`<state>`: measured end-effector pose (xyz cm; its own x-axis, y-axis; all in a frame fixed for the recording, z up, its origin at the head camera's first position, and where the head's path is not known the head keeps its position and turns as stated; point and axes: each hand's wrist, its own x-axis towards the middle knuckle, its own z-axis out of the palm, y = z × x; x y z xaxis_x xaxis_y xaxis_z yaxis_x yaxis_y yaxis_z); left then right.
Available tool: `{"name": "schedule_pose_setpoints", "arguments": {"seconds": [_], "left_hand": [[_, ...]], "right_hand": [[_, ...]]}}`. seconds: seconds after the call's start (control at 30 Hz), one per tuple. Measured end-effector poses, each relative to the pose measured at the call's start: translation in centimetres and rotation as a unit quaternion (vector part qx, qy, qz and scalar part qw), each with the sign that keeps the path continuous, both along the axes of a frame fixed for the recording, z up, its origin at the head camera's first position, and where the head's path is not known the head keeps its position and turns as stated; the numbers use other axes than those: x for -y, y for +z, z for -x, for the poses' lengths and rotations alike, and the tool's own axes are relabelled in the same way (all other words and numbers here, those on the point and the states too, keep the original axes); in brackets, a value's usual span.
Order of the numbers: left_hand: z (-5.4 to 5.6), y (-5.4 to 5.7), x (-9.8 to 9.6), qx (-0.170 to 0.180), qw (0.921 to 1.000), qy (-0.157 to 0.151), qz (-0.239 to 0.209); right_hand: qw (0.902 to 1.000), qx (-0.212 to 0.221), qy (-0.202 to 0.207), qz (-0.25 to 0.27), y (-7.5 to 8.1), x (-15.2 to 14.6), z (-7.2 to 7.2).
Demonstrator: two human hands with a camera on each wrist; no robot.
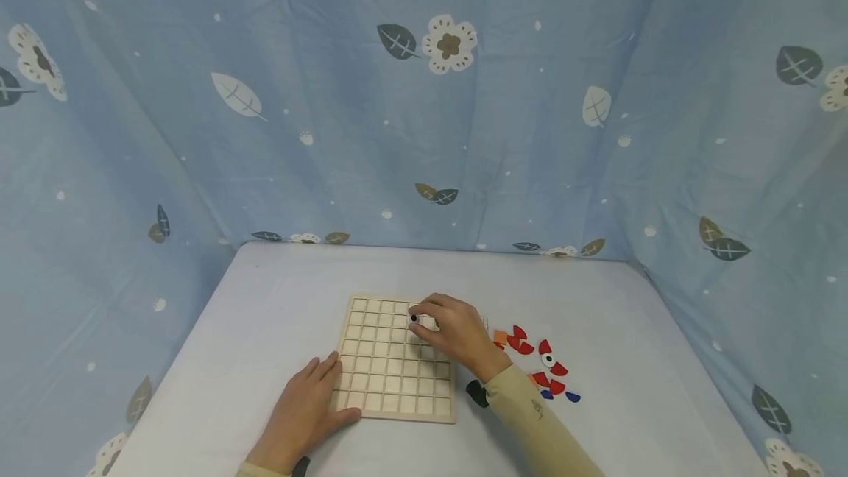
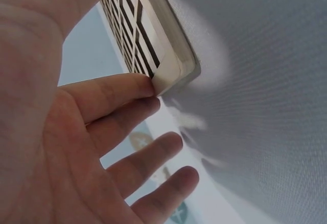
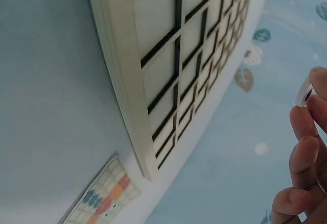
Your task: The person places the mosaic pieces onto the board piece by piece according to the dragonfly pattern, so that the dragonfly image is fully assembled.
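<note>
Presently, by the clock face of the head view (12 o'clock at the far side, away from the person):

Item, one white disc with a black centre. Round, so without a long axis. It lies over the upper part of the board, between 12 and 1 o'clock from the board's middle; the right wrist view shows it tilted, nearly edge-on, and apart from the wood.

Item, one right hand. Thumb and forefinger pinch the disc at its rim, and the disc sits toward 9 to 10 o'clock of the palm. This is the nearer hand to it.

Item, one left hand. Fingers outstretched, nothing grasped; it touches the board's rim at 8 o'clock. The disc lies toward 2 o'clock, well apart from it.

Item, one gridded wooden board, roughly square, flat on the tabletop. Governing relation, by judgement: how the disc lines up with the cells beneath it (which cell it stands above cannot be told).

Item, one pattern card, beside the board at 2 o'clock, partly hidden by the right hand in the head view.

Items, loose, toward 3 to 5 o'clock of the right hand: an orange square, several red pieces, a second black-centred disc, blue pieces.
</note>
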<state>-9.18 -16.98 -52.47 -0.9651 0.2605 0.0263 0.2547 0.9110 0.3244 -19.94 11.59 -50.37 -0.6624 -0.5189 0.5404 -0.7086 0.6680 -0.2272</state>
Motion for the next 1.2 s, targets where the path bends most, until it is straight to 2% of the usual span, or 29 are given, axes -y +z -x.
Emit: {"name": "schedule_pose_setpoints", "arguments": {"seconds": [0.13,0.33,0.63,0.83,1.2], "left_hand": [[0.0,-0.2,0.1,-0.004,1.0,0.001,-0.002],[0.0,-0.1,0.0,-0.009,0.9999,-0.004,-0.007],[0.0,-0.3,0.1,-0.024,0.9997,-0.007,-0.003],[0.1,-0.4,0.2,-0.02,0.9997,-0.007,-0.011],[0.1,0.0,0.2,-0.006,1.0,-0.003,-0.004]], "right_hand": [[0.9994,0.02,-0.003,-0.027,0.1,0.9,0.8],[0.9986,0.035,-0.003,-0.04,0.5,1.8,2.0],[0.9931,0.094,0.015,-0.069,0.2,3.8,3.7],[0.9829,0.144,0.024,-0.111,-0.1,4.8,4.1],[0.9721,0.178,0.011,-0.153,-0.5,6.2,4.3]]}}
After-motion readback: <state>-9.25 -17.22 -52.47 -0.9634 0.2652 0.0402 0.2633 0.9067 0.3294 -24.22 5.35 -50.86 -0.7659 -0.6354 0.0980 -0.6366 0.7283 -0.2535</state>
